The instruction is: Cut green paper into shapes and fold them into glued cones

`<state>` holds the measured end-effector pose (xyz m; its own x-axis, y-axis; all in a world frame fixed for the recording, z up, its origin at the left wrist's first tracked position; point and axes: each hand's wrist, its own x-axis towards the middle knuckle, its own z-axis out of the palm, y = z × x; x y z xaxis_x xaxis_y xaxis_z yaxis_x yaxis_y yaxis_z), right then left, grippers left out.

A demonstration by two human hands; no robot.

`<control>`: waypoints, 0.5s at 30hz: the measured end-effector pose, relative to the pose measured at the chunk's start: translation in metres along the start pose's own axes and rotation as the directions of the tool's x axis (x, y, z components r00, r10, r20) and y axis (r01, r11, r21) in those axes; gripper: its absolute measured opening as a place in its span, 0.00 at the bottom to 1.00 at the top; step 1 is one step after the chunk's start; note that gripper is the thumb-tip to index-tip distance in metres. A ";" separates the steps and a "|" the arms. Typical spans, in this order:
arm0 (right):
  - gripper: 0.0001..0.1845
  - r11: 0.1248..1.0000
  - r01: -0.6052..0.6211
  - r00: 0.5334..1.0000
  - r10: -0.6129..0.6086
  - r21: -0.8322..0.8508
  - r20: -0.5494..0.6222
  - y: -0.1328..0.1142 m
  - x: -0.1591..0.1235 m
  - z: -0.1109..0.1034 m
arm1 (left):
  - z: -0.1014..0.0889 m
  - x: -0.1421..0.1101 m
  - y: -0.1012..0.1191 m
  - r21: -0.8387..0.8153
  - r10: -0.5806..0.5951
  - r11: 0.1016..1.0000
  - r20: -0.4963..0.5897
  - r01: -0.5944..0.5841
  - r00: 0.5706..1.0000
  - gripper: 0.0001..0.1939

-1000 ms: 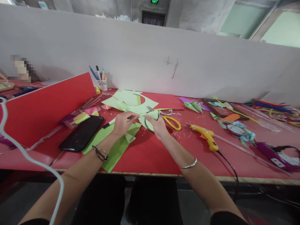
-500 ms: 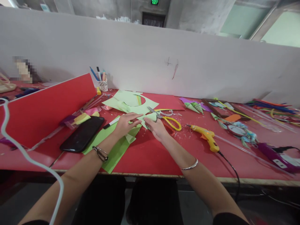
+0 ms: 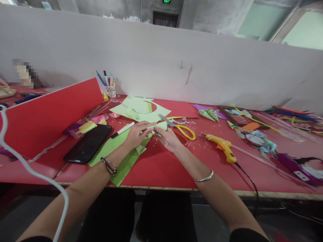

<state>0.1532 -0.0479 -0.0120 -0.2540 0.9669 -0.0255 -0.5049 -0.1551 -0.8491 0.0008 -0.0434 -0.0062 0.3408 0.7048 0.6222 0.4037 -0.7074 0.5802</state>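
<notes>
A small piece of pale green paper (image 3: 162, 126), curled into a cone-like roll, is between my two hands over the table. My right hand (image 3: 168, 137) grips its wide end, thumb on top. The fingers of my left hand (image 3: 137, 133) close on its narrow left end. Just behind the roll lie scissors (image 3: 185, 132) with yellow handles. Under my left wrist is a sheet of green paper (image 3: 128, 168), with a white marker (image 3: 122, 130) on it. Farther back, a pale green sheet (image 3: 151, 116) has a large rounded hole cut out.
A yellow glue gun (image 3: 220, 144) with a black cord lies to the right. A black phone (image 3: 88, 144) and a standing red board (image 3: 55, 114) are at left. Finished-looking striped paper cones (image 3: 211, 115) sit near the partition. A pen cup (image 3: 111, 90) stands at the back.
The pale green paper has gone from a loosely open curve to a tighter roll. My right fingers have curled in around it, and my left fingers have shifted slightly.
</notes>
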 end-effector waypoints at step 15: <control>0.14 0.984 0.079 0.993 -0.064 -0.162 0.096 0.003 0.007 -0.010 | -0.004 0.002 0.001 0.000 0.005 1.000 0.005 -0.005 1.000 0.15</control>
<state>0.1581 -0.0398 -0.0202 -0.2994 0.9508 0.0800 -0.3834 -0.0431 -0.9226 -0.0015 -0.0431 -0.0024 0.3465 0.7018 0.6224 0.4021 -0.7106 0.5774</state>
